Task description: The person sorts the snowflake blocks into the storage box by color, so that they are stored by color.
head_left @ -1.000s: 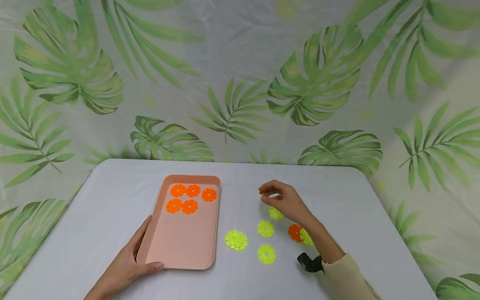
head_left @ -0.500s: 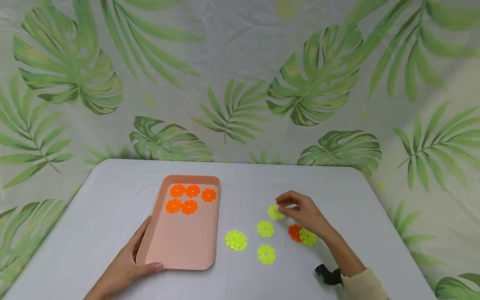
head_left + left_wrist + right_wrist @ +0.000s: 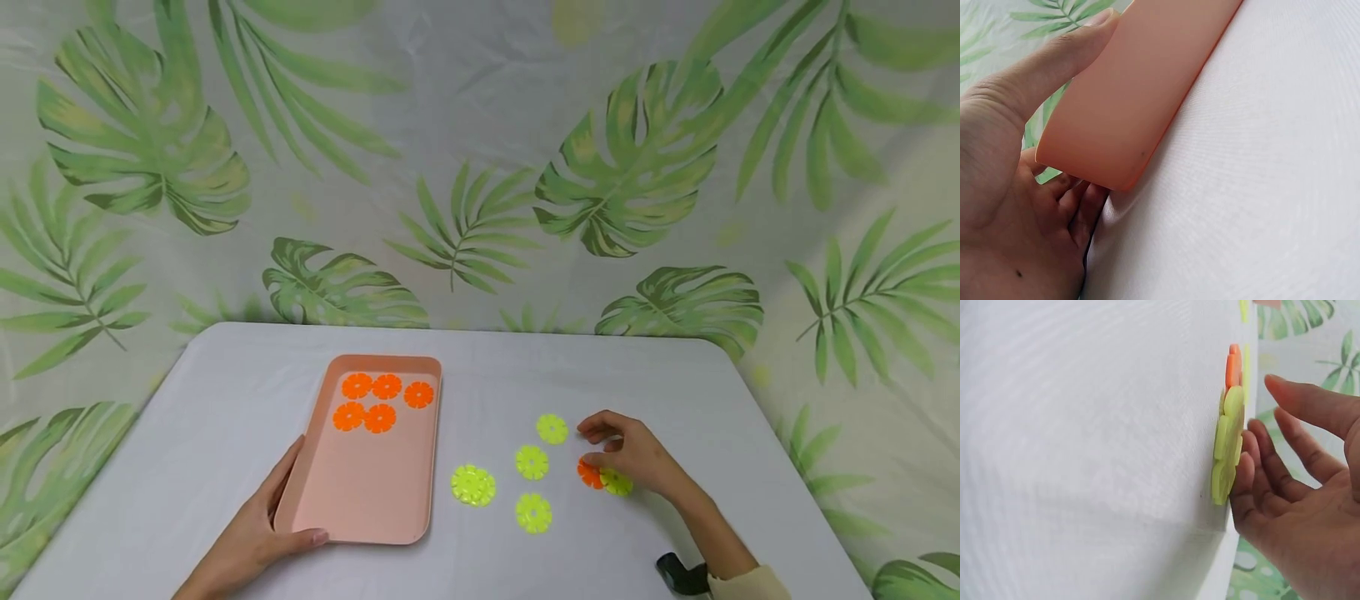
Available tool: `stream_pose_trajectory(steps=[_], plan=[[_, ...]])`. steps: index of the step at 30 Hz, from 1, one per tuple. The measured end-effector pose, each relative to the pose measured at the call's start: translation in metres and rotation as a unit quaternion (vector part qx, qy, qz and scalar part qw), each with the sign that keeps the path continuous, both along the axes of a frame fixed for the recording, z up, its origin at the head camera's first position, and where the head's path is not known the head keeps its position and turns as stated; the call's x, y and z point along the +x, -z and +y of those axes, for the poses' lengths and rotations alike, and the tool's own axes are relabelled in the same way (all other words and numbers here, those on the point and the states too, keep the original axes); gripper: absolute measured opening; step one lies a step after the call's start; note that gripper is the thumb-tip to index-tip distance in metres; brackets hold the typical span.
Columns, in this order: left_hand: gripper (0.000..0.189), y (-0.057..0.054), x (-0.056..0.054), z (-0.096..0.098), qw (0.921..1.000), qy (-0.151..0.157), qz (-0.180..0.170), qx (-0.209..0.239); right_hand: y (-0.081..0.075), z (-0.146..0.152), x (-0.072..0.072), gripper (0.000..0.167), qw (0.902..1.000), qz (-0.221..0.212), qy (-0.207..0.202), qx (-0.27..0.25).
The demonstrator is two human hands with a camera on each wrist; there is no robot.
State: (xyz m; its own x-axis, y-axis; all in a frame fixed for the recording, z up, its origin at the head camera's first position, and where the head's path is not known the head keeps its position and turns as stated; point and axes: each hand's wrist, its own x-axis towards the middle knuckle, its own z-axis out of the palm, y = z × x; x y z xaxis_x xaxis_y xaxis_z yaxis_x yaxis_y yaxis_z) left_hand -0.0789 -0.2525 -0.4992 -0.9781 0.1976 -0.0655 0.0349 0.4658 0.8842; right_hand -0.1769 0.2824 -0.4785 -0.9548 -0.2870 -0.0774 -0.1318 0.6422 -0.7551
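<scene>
In the head view my left hand (image 3: pixel 251 525) grips the near left corner of a pink tray (image 3: pixel 360 500), thumb along the near wall and fingers along the left side. The tray's wall (image 3: pixel 1122 94) fills the upper middle of the left wrist view. Several orange notched discs (image 3: pixel 379 418) lie at the tray's far end. My right hand (image 3: pixel 645 454) hovers over an orange disc (image 3: pixel 588 475) partly overlapped by a yellow-green disc (image 3: pixel 618 483). Its thumb and fingers are apart, holding nothing. The right wrist view shows the same yellow-green disc (image 3: pixel 1225 447) edge-on beside my fingers.
Between tray and right hand lie single yellow-green discs, one far (image 3: pixel 552 429), one middle (image 3: pixel 532 462) and one near (image 3: pixel 533 513). A stacked yellow-green pile (image 3: pixel 472 486) sits right of the tray. Behind the white table (image 3: pixel 480 575) hangs a leaf-print cloth (image 3: pixel 465 125).
My right hand has moved right and toward me, from beyond the far yellow-green disc to above the orange one. The left hand and tray have stayed put.
</scene>
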Motion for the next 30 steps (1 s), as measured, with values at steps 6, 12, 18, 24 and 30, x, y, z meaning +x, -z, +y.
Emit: stream_pose_trajectory(steps=[6,12,18,24,30], plan=[[0.117,0.002,0.000,0.000,1.0000,0.002,0.003,0.004,-0.002,0.003,0.003,0.043,0.9996,-0.010,-0.019,0.020],[0.118,0.001,0.000,0.001,0.9999,0.001,0.002,0.010,-0.003,0.003,0.007,0.045,0.9983,-0.007,-0.050,0.030],[0.118,0.000,0.001,0.001,1.0000,-0.002,-0.001,0.007,-0.008,-0.003,0.008,0.038,0.9964,-0.019,-0.046,0.068],[0.117,0.000,0.001,0.001,1.0000,-0.001,-0.004,0.007,-0.012,-0.006,0.011,0.044,0.9941,-0.037,-0.036,0.096],[0.117,-0.001,0.001,0.001,1.0000,-0.002,0.001,-0.004,-0.014,-0.006,0.010,0.043,0.9934,-0.043,-0.043,0.097]])
